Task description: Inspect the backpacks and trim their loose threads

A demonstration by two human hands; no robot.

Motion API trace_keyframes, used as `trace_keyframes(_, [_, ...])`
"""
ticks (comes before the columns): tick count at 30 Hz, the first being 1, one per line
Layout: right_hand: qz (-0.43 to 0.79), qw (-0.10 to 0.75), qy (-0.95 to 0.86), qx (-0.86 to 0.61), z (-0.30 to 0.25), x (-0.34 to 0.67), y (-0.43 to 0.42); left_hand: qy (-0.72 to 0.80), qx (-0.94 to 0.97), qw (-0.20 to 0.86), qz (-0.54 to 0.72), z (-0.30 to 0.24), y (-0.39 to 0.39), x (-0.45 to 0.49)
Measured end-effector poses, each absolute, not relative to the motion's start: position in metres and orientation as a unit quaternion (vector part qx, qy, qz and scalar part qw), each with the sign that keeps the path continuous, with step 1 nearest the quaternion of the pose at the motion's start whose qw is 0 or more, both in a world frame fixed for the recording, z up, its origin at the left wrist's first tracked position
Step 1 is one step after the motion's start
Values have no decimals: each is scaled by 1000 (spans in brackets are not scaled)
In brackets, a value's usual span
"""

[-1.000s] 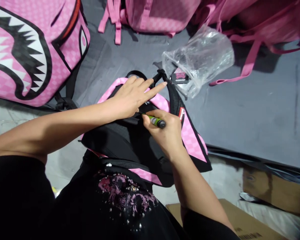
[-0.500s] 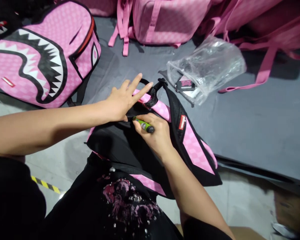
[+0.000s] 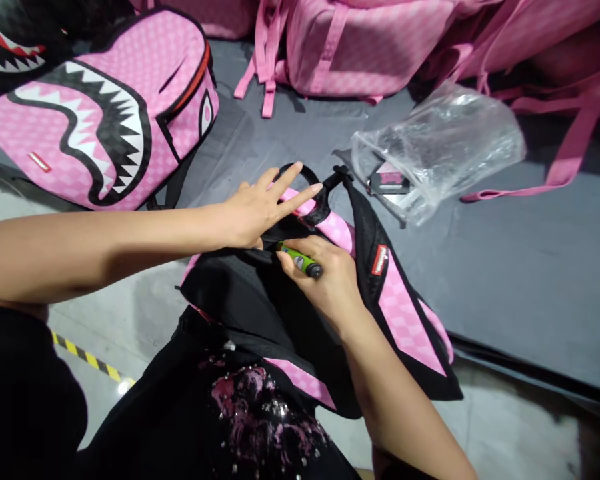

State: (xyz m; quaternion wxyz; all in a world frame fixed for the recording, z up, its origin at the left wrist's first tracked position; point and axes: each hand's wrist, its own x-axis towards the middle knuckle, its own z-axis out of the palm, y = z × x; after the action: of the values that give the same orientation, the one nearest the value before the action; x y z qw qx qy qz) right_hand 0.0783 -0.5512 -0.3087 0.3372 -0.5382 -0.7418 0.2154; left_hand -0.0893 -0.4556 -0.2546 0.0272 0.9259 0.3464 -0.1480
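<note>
Clasping green marker (image 3: 301,261) in right grip (image 3: 334,275), splaying left grip (image 3: 253,212) over black-pink backpack (image 3: 295,307) overhanging counter (image 3: 525,273) edge; leaving gap before plastic bag (image 3: 457,147).

Backpack (image 3: 290,313) at the near edge of the table (image 3: 510,267), plastic bag (image 3: 465,143) behind rightward, second backpack (image 3: 105,120) leftward.

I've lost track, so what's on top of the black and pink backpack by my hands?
Your left hand, fingers spread, and your right hand, gripping a green pen-like tool, are over the backpack. Fabric beneath both hands is covered; the tool's tip can't be made out.
</note>
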Motion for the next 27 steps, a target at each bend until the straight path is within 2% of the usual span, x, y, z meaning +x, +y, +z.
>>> trace_keyframes(6, [185,291,-777,-527,-310,78,-550,373,913,9,-161,-257,-459,-82])
trace_keyframes(16, [161,303,-792,-505,-309,85,-554,307,943,57,-117,-263,-448,-104])
trace_keyframes(21, [117,322,-796,-499,-307,89,-557,348,931,68,-85,-270,-444,-114])
trace_keyframes(27, [169,345,-786,-484,-311,82,-551,365,920,95,-102,-266,-441,-117])
